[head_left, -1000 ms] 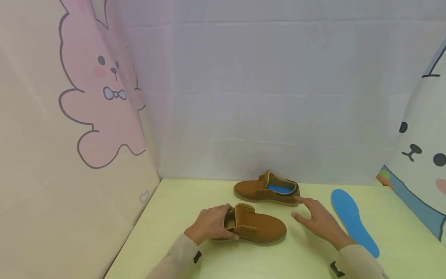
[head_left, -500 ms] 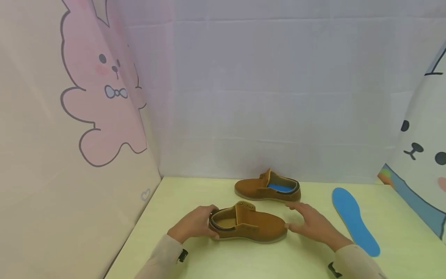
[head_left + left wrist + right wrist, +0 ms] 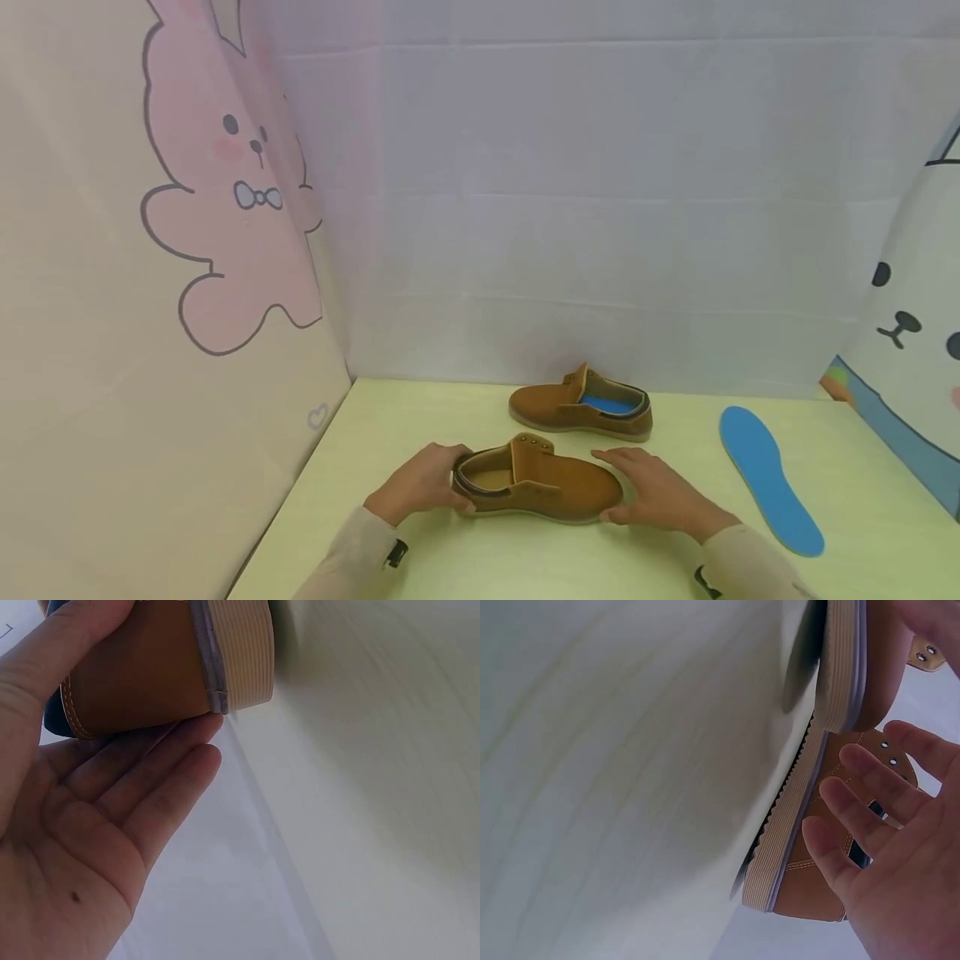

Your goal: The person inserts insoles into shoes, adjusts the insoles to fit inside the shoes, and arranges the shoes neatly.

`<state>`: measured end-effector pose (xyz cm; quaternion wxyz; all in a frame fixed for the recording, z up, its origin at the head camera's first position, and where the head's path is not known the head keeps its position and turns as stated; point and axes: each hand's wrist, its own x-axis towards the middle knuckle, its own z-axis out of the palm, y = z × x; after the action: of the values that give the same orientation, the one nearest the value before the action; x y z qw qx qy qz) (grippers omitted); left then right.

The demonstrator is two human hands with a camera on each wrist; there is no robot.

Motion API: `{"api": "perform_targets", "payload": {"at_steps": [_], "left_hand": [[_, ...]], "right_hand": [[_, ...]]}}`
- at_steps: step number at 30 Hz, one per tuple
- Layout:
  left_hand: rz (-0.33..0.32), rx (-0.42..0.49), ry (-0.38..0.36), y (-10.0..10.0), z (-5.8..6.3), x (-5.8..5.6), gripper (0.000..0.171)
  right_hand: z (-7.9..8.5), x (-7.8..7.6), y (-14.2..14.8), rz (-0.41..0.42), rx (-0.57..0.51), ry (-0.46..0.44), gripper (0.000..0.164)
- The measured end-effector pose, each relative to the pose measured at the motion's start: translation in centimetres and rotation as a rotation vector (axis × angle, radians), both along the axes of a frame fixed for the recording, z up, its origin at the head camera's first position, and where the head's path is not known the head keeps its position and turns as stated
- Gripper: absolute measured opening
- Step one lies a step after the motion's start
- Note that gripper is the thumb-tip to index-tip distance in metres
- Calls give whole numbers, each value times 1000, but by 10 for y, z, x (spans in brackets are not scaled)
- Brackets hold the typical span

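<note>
A brown lace-up shoe point(image 3: 573, 487) lies on the table, toe to the right, its tan inside bare of any blue insole. My left hand point(image 3: 423, 487) holds its heel, thumb on the near side and fingers around the back. In the left wrist view, the thumb lies on the brown upper point(image 3: 150, 667), fingertips at the edge of the ribbed sole. My right hand point(image 3: 652, 496) is spread around the toe, thumb in front and fingers behind. The right wrist view shows its fingers straight, apart from the sole point(image 3: 840, 667).
A second brown shoe point(image 3: 543, 408) with a blue insole inside stands behind, toe to the left, near the white back curtain point(image 3: 585, 208). To the right of my right hand, a loose blue insole point(image 3: 768, 479) lies on the pale yellow table point(image 3: 375, 417).
My left hand has shifted back from the shoe's opening to its heel. My right hand has come down and left from near the rear shoe to the front shoe's toe.
</note>
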<state>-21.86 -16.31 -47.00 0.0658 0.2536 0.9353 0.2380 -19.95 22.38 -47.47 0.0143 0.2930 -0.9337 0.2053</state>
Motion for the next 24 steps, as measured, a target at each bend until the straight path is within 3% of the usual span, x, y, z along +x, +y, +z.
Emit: {"api": "perform_targets", "payload": {"at_steps": [13,24], "left_hand": [[-19,17,-44,8,-3,8,76],[-142,9,-154,7,11,27,49]], "right_hand": [[-2,1,-1,-31,41,76,74],[-1,-7,-6,-136,61,66,62]]}}
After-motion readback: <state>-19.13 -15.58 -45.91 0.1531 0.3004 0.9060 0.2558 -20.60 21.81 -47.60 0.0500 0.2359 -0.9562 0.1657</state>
